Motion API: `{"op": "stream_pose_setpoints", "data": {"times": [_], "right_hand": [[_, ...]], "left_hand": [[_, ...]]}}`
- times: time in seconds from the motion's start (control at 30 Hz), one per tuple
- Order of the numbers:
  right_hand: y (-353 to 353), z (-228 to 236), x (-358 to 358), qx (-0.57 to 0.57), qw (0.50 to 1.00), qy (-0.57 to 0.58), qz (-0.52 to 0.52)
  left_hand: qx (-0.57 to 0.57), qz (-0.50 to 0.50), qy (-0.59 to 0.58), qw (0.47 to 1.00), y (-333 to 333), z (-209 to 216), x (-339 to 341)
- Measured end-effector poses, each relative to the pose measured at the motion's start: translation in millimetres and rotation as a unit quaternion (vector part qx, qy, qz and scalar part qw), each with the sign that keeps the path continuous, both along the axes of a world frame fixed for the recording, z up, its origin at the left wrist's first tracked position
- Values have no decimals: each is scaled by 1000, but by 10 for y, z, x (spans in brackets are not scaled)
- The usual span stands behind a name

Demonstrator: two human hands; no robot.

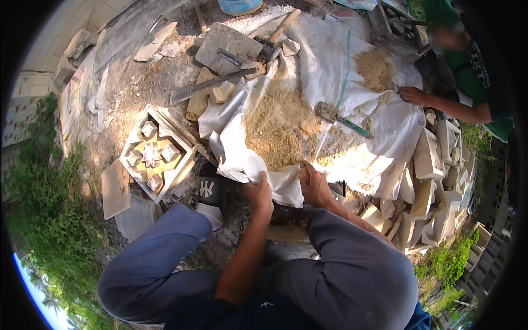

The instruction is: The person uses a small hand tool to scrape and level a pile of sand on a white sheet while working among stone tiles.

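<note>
Both my hands grip the near edge of a white woven plastic sheet, which is bunched up between them. My left hand closes its fingers on the fold above my left foot. Beside it on the right, my right hand pinches the same edge. Just beyond my hands, a heap of pale sandy powder lies in the sheet. A brush with a green handle rests on the sheet to the right, near a smaller powder pile farther back.
A star-patterned mould frame sits left. Beyond the sheet lie a hammer, a flat slab and a long metal blade. Stacked cast blocks stand right. Another person's hand touches the sheet's right edge. A blue bucket is far back.
</note>
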State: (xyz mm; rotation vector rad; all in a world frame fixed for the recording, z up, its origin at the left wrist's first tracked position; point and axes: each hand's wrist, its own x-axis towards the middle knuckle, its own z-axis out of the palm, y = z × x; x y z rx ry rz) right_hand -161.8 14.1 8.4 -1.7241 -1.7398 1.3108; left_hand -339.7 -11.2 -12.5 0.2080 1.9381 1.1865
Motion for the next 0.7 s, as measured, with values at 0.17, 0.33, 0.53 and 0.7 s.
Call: {"op": "stream_pose_setpoints", "data": {"times": [0.17,0.33,0.53,0.7], "right_hand": [[209,83,-15,-19,999,-16,44],[700,426,343,210,904,-260,267],[1275,1174,631,252,851,-318,335],[1404,1748,506,155,857,-317,375]], "left_hand": [[29,41,-31,998,112,119,168],[-24,67,4,997,27,-26,-33],[103,92,133,982,81,-123,-89],[20,85,440,894,99,419,-26]]}}
